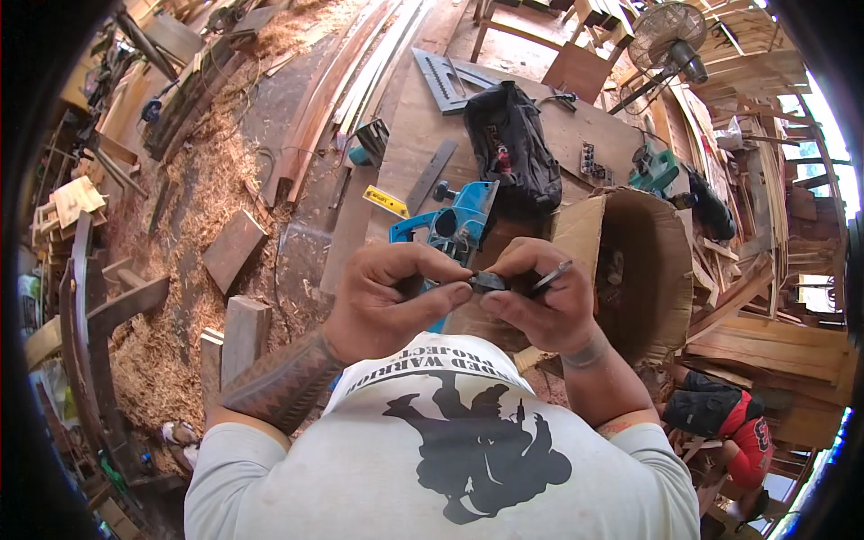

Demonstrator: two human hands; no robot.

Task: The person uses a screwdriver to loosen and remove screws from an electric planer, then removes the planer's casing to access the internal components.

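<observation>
My left hand (396,292) is closed, thumb and forefinger pinching the narrow end of a small dark metal piece (489,282). At its wider end, my right hand (540,297) pinches the same piece. The piece is too small and too covered to tell its kind. A thin metal rod (552,274) also sticks out between the fingers of my right hand. Just beyond my hands lies a blue power tool (457,221) with a flat metal base and a dark knob. My wrists hide part of it.
An open cardboard box (580,234) stands to the right. On the board are a black bag (513,144), a yellow level (385,201), a grey speed square (438,81) and a green power tool (654,169). A fan (668,40) stands far right. Wood shavings (216,180) cover the left floor; a person (729,423) is lower right.
</observation>
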